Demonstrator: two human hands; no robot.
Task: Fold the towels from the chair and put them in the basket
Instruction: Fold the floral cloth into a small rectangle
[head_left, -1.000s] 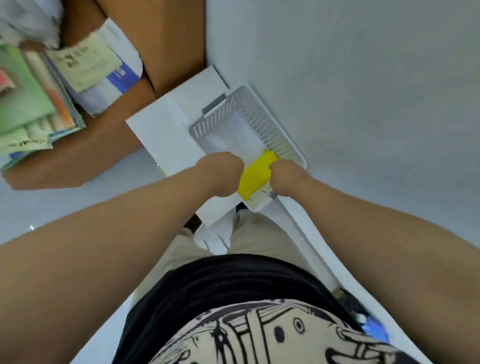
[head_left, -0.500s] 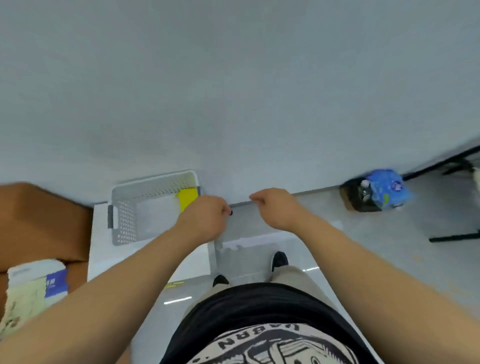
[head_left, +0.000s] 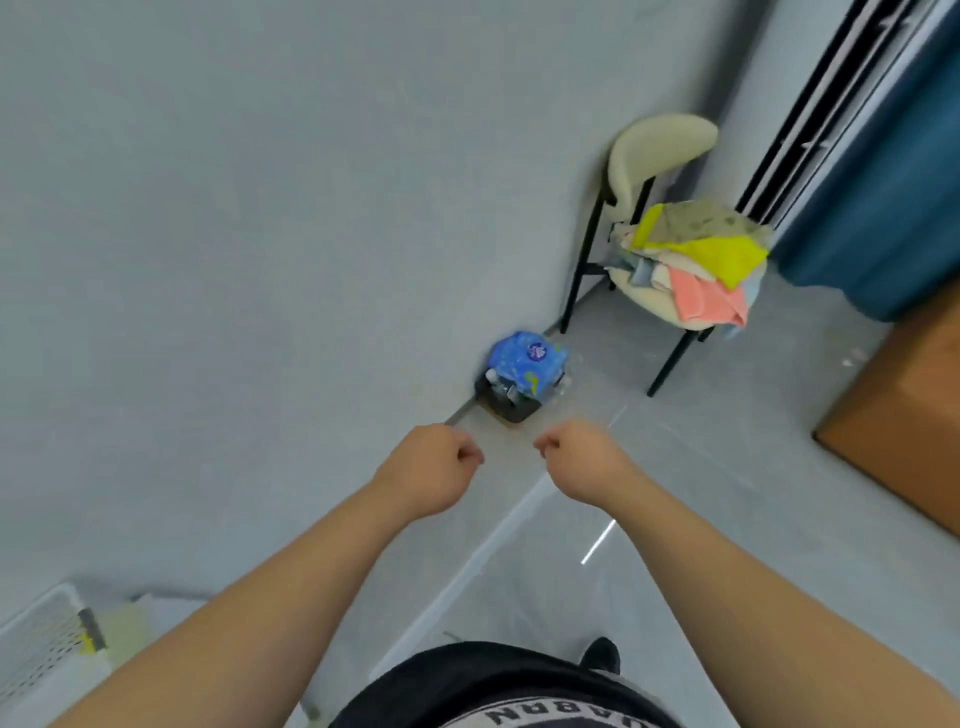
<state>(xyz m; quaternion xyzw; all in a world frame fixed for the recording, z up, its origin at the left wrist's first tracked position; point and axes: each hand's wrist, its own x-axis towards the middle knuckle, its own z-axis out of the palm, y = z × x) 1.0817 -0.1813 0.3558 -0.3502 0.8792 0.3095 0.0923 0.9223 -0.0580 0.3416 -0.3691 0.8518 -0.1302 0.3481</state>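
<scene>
The chair stands against the wall, cream seat and back on thin black legs. The towels lie heaped on its seat, unfolded: a bright yellow one on top, a grey-beige one behind it, a pink one hanging over the seat's front edge, and pale ones underneath.

Both hands are held out in front of the person, well short of the chair and lower in the view. The left hand has its fingers curled into a fist and holds nothing. The right hand, just beside it and nearer the chair, is curled the same way, also holding nothing. The two fists do not touch.

Between the hands and the chair, at the foot of the wall, sits a small black bin with a blue bag bulging out of its top.

The basket, white with perforated sides, is far from the chair, in the opposite lower corner of the view, with only part of it showing. A bit of yellow shows at its rim, too blurred to make out.

On the chair's other side hangs a dark blue curtain, and below that stands a brown cardboard box on the floor.
</scene>
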